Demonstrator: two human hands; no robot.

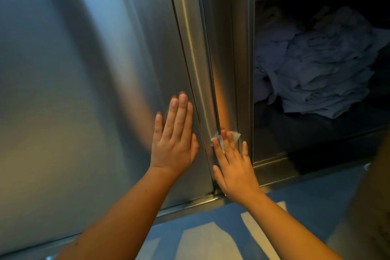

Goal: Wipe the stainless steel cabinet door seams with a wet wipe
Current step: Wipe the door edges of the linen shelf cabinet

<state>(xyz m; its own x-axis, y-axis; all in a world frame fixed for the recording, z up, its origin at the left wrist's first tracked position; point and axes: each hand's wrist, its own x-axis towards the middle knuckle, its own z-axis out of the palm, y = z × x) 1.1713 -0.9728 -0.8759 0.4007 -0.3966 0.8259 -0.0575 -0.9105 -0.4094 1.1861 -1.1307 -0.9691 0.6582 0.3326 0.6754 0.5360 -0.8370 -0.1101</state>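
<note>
While my left hand (174, 139) lies flat on the door (84, 91), fingers straight and close together and pointing up, my right hand (234, 167) presses the wipe (235, 135) against the seam (213, 95) just beside it. Neither hand grips anything: the right fingers are stretched out too, and the wipe sits under their tips, with white corners showing to the left and right of them. The wipe is low on the seam, near the bottom of the door, where the dark vertical gap runs between two steel edges. My left hand rests just left of that gap, a little higher than my right, and does not touch the wipe. My right thumb lies along the lower part of the seam. To the right of my right hand the cabinet stands open, and a pile of blue cloths (316, 74) lies inside on a shelf. Below my arms is a blue floor (190, 224) with pale patches.
</note>
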